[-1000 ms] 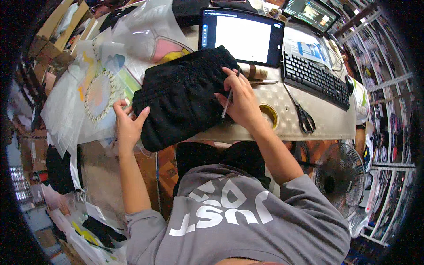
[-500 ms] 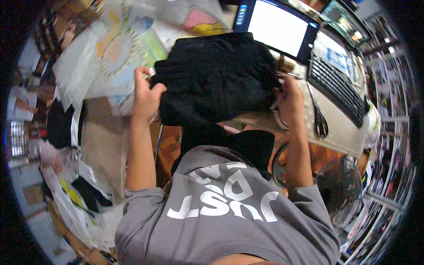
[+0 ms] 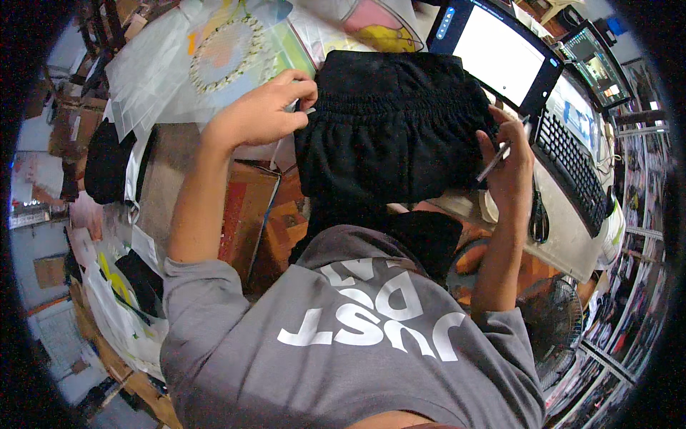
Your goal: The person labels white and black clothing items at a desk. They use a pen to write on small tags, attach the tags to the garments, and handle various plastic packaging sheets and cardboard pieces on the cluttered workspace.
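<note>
A black garment with a gathered elastic waistband (image 3: 400, 136) lies spread over the table's front edge before me. At its left edge my left hand (image 3: 268, 107) is closed, fingers curled, with a small whitish piece showing between the fingertips. I cannot make out what that piece is, or whether it is joined to the garment. Along the right edge, my right hand (image 3: 511, 154) is closed around a slim silvery tool (image 3: 493, 163), its tip slanting down toward the cloth. The tool's exact kind is unclear.
Behind the garment stands a bright tablet-like screen (image 3: 504, 53), with a black keyboard (image 3: 572, 171) to its right. Clear plastic bags (image 3: 161, 86) cover the far left. A coiled black cable (image 3: 539, 218) lies near the right edge. A fan (image 3: 554, 325) stands lower right.
The view has shifted, and the garment now appears flatter, its gathered waistband showing. My left hand has turned, its fingers curling inward at the edge. The tool in my right hand shows more plainly.
</note>
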The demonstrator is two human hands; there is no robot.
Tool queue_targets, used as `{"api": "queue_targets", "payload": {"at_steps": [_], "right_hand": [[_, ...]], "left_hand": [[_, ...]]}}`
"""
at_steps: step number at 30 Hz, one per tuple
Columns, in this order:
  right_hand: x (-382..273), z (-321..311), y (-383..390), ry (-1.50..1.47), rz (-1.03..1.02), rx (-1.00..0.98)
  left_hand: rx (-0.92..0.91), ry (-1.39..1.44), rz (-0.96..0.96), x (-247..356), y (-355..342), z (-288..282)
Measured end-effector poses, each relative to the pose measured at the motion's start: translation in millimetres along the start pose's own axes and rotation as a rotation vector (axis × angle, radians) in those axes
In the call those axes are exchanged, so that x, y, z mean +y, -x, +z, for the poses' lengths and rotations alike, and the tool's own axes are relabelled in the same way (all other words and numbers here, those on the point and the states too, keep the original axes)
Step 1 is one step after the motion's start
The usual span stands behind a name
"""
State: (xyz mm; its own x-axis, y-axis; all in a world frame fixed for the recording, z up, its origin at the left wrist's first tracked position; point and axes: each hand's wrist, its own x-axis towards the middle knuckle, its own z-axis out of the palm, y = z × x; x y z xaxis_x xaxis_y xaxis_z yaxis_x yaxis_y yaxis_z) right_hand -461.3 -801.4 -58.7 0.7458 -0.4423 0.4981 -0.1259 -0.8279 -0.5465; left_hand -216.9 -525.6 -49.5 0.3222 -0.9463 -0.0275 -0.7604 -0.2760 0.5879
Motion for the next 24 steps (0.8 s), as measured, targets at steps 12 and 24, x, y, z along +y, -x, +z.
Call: {"api": "queue_targets", "payload": {"at_steps": [12,24], "right_hand": [[-54.7,40.8,-2.6,-0.374,-0.125,-0.058],[-64.2,79.5,23.8,-0.314,-0.055,-0.299]], "left_hand": [[-0.185,-0.149,-0.009,-1.8,-36.9,-0.7],[0.249,0.322,-0.225,-1.3,-15.6,33.2]]}}
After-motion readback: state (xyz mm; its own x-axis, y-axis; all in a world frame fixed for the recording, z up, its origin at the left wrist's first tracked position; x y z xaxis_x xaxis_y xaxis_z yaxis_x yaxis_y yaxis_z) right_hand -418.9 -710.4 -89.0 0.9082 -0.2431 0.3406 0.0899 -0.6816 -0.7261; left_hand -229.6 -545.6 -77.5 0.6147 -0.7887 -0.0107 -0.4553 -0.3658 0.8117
